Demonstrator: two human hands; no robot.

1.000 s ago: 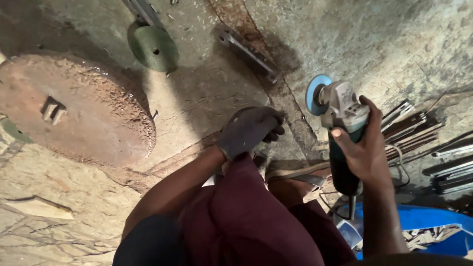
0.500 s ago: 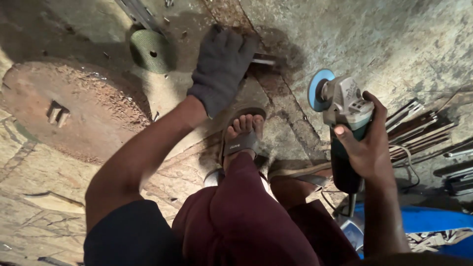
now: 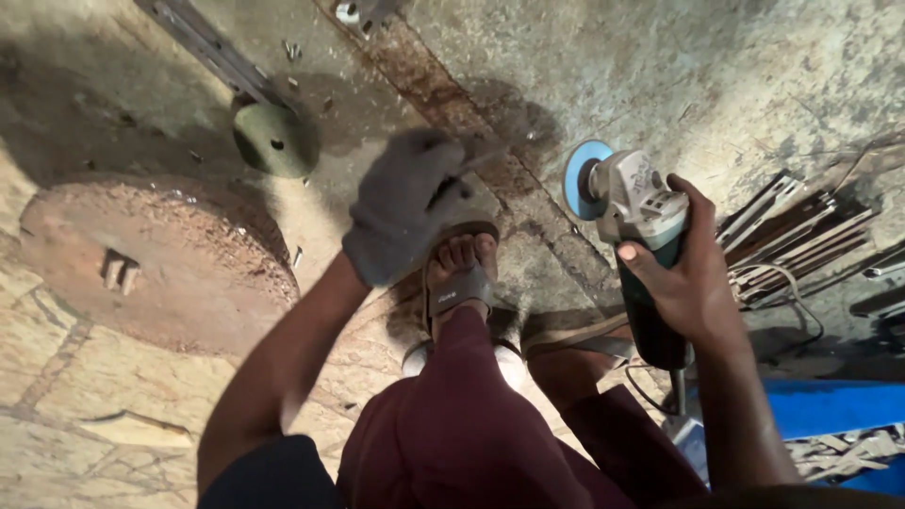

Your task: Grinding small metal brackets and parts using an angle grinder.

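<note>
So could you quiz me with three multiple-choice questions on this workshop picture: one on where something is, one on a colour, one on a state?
1. Where is the rusty round disc?
A. Left of the sandalled foot
B. Under the grinder
C. On the blue thing

2. What colour is the wheel on the angle grinder?
A. Red
B. Blue
C. Yellow

3. How is the left hand?
A. Bare
B. Gloved
C. Holding the grinder

Answers: 1 A, it lies on the floor at far left. 2 B, the wheel shows blue. 3 B, a grey glove covers it; the bare right hand holds the grinder.
</note>
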